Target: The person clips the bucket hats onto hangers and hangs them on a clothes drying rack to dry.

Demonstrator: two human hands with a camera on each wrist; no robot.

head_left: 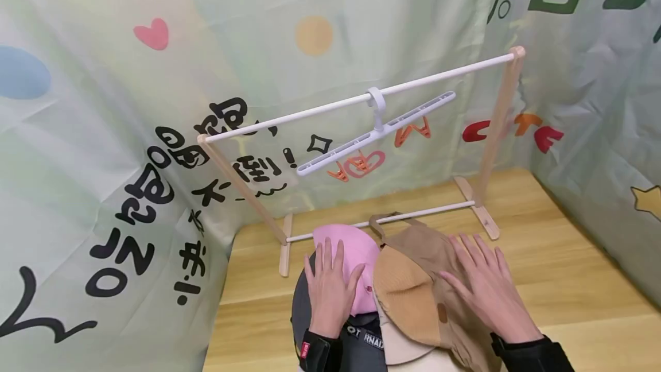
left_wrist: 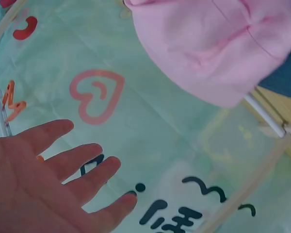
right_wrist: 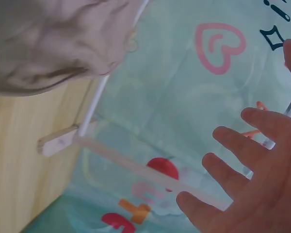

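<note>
My left hand [head_left: 327, 297], fingers spread and straight, is over the pink cap [head_left: 351, 240] and a dark grey cap [head_left: 301, 303] in the head view. Apart from it in the left wrist view, the same pink cap [left_wrist: 208, 48] appears beyond the fingers. Palm down, my right hand [head_left: 488, 286] overlaps the edge of a brown fabric hat [head_left: 426, 245] with a strap. Nothing is between the fingers of either hand. A tan corduroy cap [head_left: 405, 297] lies in the middle of the pile, partly covering a cream brim [head_left: 397, 342].
Behind the caps a wooden rack [head_left: 498, 125] with a white top rod [head_left: 310, 111] stands on the wooden table [head_left: 558, 280]. From the rod hangs a pale hanger [head_left: 356, 142] with several orange clips [head_left: 413, 131]. A printed curtain [head_left: 248, 27] encloses the back and sides.
</note>
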